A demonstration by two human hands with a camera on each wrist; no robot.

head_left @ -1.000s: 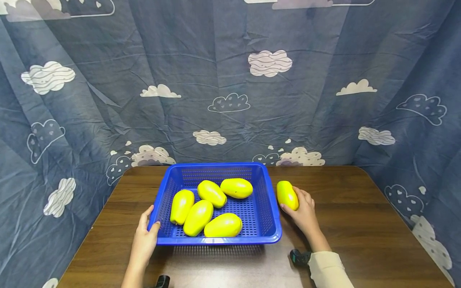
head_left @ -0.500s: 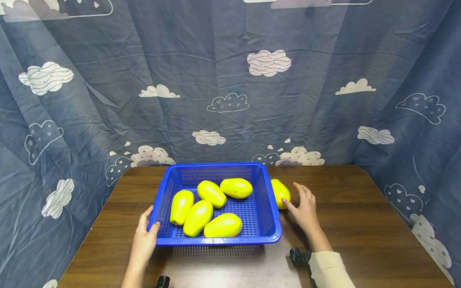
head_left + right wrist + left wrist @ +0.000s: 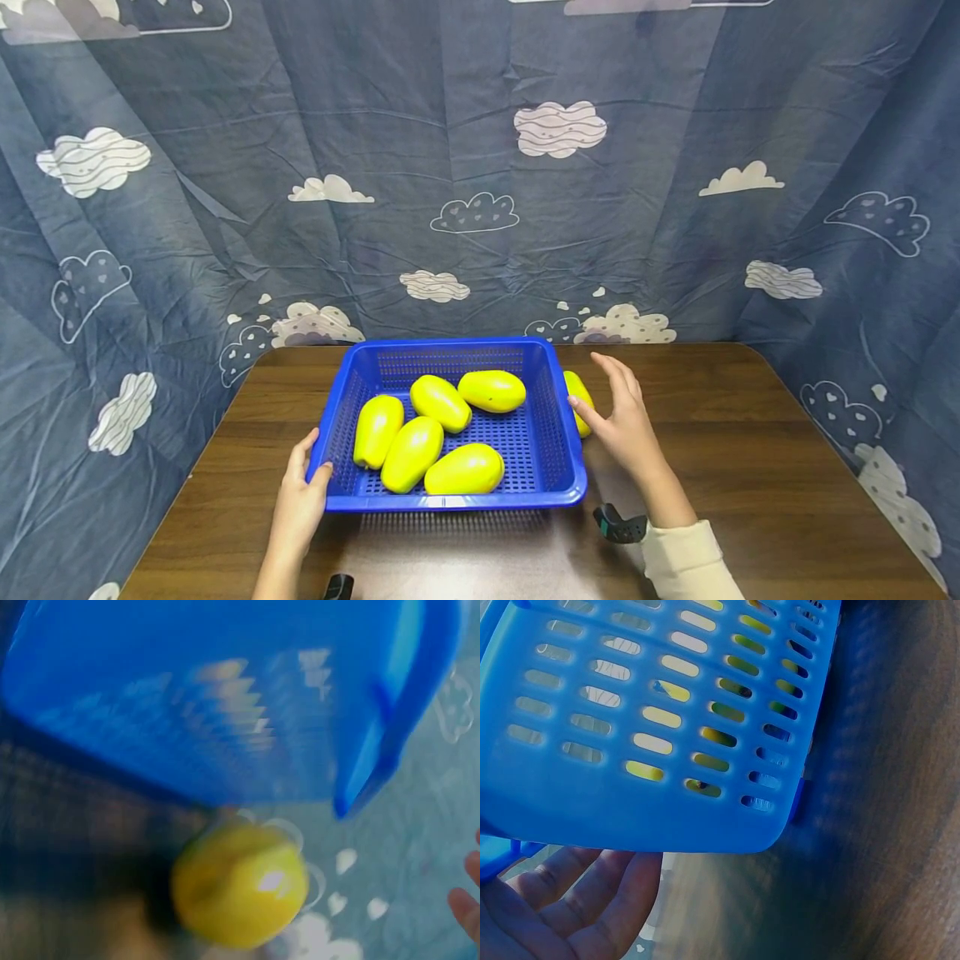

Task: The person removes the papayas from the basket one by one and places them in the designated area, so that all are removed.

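A blue perforated plastic basket [image 3: 566, 467] stands on the table with several yellow papayas [image 3: 465, 469] lying inside. My left hand [image 3: 297, 500] grips its left rim near the front corner, thumb on top; in the left wrist view the fingers [image 3: 634, 896] reach under the rim. Another papaya [image 3: 580, 406] lies outside, close against the basket's right wall and partly hidden by the rim. Next to it my right hand [image 3: 624, 421] has its fingers spread and holds nothing, with the thumb tip right at the rim. The right wrist view is blurred but shows the outside papaya [image 3: 240, 889] below the wall.
The brown wooden table [image 3: 750, 483] extends to both sides of the basket. Behind it hangs a dark blue curtain [image 3: 480, 167] with cloud prints. A black strap device [image 3: 620, 527] sits by the right wrist, and another dark device [image 3: 340, 586] near the left forearm.
The outside papaya has moved left from my right hand's hold to the basket's right wall. My right hand has let go and its fingers have spread. The left hand and basket stay still.
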